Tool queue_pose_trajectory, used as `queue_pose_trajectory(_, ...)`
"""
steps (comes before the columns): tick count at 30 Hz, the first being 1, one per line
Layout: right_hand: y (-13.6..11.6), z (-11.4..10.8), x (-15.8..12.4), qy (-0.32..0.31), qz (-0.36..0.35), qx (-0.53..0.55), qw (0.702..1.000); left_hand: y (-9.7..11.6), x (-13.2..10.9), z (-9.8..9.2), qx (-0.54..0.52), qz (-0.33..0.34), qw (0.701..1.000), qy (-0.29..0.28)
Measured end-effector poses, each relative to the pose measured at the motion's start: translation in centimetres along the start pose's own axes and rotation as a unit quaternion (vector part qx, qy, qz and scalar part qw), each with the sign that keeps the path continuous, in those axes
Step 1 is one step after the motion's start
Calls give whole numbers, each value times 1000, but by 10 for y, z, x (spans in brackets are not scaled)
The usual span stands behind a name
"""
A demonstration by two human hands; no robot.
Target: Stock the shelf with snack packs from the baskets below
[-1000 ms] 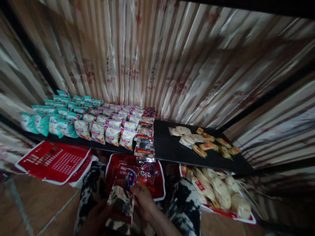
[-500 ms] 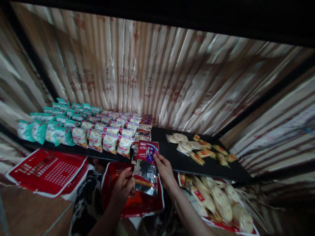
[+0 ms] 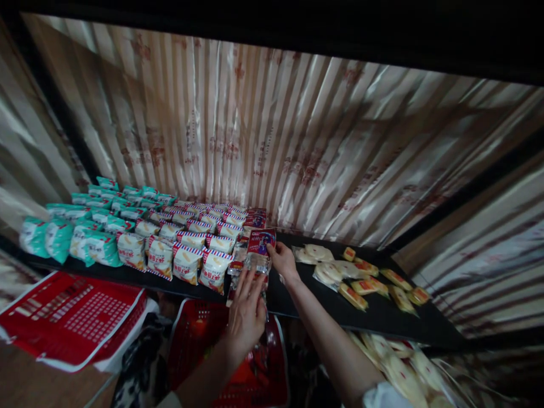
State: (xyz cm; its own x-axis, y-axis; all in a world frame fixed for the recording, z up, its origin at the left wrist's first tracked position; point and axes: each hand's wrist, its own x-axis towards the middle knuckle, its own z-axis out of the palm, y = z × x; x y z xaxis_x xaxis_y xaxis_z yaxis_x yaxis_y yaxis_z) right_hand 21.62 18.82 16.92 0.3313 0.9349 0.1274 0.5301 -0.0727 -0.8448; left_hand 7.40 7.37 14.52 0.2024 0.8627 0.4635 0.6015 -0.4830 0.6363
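Observation:
In the head view my right hand pinches the right edge of a dark red snack packet, which lies over a column of similar flat packets on the shelf. My left hand rests with its fingers stretched out on the lower, silvery part of the packets at the shelf's front edge. Just left of the packets stand rows of white snack bags with striped tops. Beneath my left hand is a red basket, its contents partly hidden by my forearm.
Teal bags fill the left end of the black shelf. Flat round items in clear wrap and yellow packets lie to the right. A second red basket is at lower left. More wrapped goods sit below right.
Both hands have moved forward with the red packet, from above the basket to the packet column on the shelf. My left hand has opened and now lies flat. The view has shifted slightly.

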Motion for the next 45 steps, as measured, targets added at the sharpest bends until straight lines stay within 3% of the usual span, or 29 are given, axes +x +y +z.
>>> queue_pose_trajectory(8,-17,11,28,-11,-38,-133,990,-18,19,24,12,-11,1000,27)
queue_pose_trajectory(14,-26,16,31,-15,-37,-248,968,-22,26,33,14,-24,999,38)
queue_pose_trajectory(20,-31,21,23,28,-137,-340,930,-25,29,41,6,-32,998,51)
queue_pose_trajectory(24,-33,28,20,-12,-186,-359,915,-26,30,46,-6,-56,996,67)
queue_pose_trajectory(34,-44,44,32,-122,-172,-415,885,-27,28,52,-7,-59,996,67)
queue_pose_trajectory(45,-30,66,36,-124,-116,-399,901,-34,25,61,1,-46,997,69)
